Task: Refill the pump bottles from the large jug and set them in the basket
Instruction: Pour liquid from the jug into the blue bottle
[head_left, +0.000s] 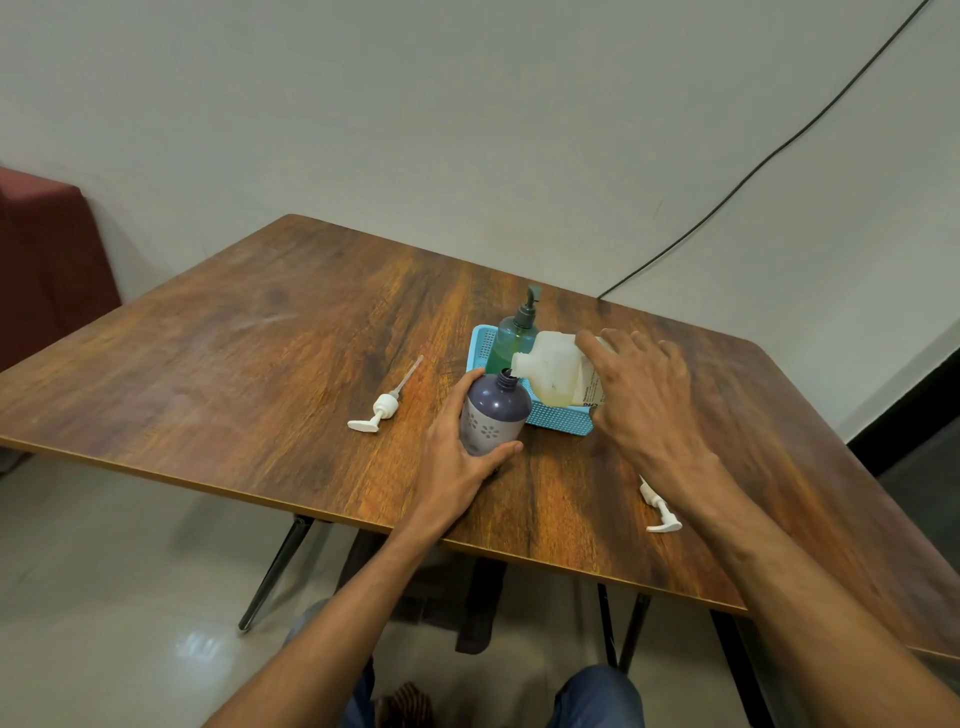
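Pouring into the purple bottle (493, 415) is the step in hand: it stands uncapped on the counter (260, 364), just in front of the blue basket (561, 418), with the large jug (556, 371) tipped nearly level and its spout at the open neck. Done well, I judge, this means a slow tilt, the spout kept over the narrow mouth and the bottle held steady. The left hand (457, 457) curls its fingers (470, 382) round the bottle; the right hand (639, 395) grips the jug's far end. A green pump bottle (514, 338) stands in the basket.
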